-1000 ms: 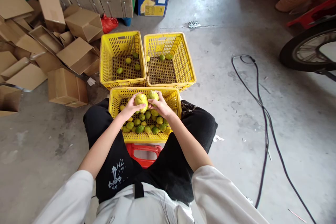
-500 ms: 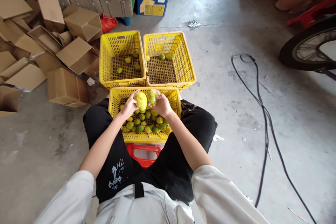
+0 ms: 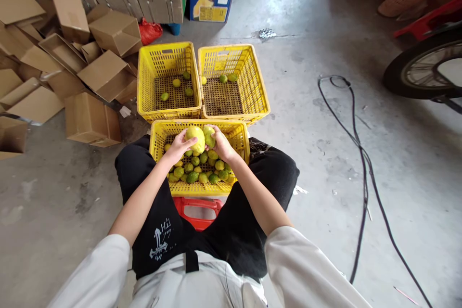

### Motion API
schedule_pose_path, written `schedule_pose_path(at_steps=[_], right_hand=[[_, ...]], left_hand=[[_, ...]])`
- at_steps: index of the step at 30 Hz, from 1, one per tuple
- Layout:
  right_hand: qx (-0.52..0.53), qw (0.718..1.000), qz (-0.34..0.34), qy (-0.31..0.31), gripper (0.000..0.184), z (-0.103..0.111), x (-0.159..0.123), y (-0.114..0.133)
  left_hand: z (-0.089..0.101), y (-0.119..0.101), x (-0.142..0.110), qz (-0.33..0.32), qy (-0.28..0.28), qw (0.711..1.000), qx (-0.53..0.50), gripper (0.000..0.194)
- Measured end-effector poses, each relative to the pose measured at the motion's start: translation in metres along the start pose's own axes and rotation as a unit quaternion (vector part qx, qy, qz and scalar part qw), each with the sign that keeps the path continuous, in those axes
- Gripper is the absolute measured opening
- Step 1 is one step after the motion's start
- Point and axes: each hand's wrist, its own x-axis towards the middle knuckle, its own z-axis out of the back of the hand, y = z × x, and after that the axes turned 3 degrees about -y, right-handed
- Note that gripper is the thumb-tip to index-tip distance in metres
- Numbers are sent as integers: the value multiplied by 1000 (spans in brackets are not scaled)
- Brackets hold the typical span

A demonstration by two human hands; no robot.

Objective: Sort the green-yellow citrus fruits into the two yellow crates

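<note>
My left hand grips a large yellow fruit over the near yellow crate. Beside it my right hand is closed round a smaller yellow-green fruit, and the two fruits touch. Below my hands the near crate holds several green and yellow fruits. This crate rests between my knees on a red stool. Beyond it stand two more yellow crates side by side: the far left crate holds several fruits and the far right crate holds three.
Loose and folded cardboard boxes are piled at the left and along the back. A blue printed carton stands behind the crates. A black cable snakes over the concrete floor at the right. A wheel and red plastic items sit far right.
Both hands stayed over the near crate, turning the two fruits. The fruits rose slightly, then sank a little, and the right hand's fruit is now more covered by fingers.
</note>
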Motion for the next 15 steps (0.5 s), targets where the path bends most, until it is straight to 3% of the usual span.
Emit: schedule_pose_path(at_steps=[8,15], right_hand=[[-5,999,48,9,54,-9,-8,-4],[50,998,6,30,48,-1,-2,1]], left_hand=[[-6,-1,-3,-1,-27,999,-46,58],[-1,-16,-3,38,-34,990,-135,58]])
